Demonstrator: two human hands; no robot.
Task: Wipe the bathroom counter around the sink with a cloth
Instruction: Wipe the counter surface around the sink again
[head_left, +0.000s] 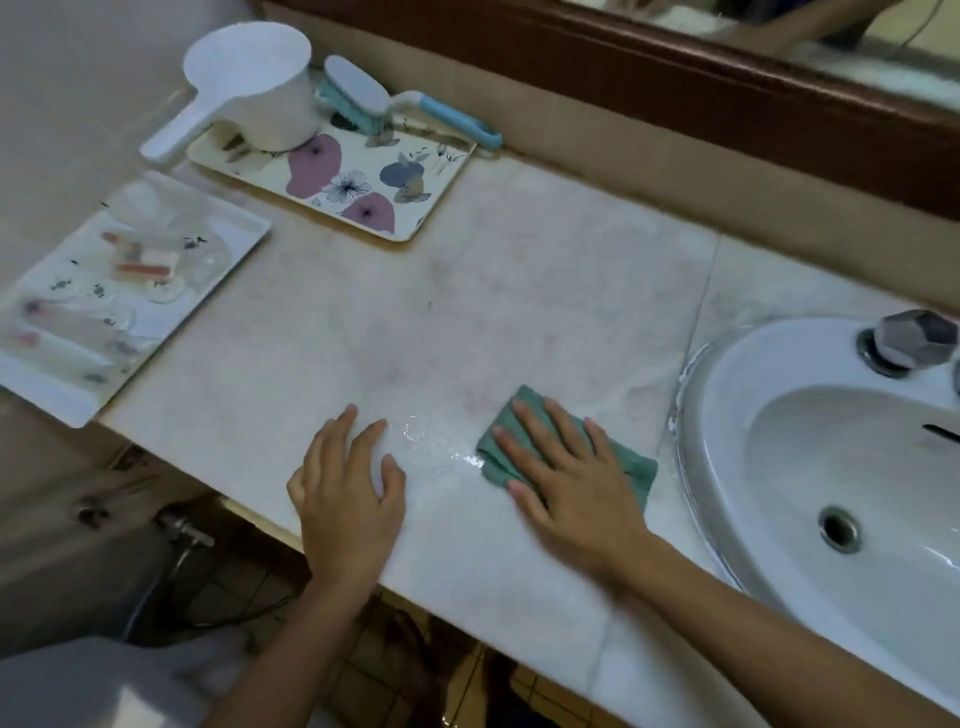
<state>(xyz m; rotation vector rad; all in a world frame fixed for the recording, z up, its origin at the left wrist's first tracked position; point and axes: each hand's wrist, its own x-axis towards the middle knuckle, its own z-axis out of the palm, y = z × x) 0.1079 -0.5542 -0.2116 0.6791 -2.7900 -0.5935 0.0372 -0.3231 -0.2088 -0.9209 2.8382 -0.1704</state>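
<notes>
A folded green cloth (636, 467) lies on the pale marble counter (467, 291), just left of the white sink (810, 457). My right hand (571, 483) presses flat on the cloth with its fingers spread and straight. My left hand (348, 493) rests flat on the bare counter near the front edge, a hand's width left of the cloth. A small wet patch (431, 436) glints between the two hands.
A flowered tray (363, 182) at the back holds a white scoop (249, 88) and a blue brush (374, 98). A white tray (104, 301) of toiletries overhangs the counter's left end. The faucet knob (909, 340) stands on the sink's rim. A mirror frame (675, 67) runs above.
</notes>
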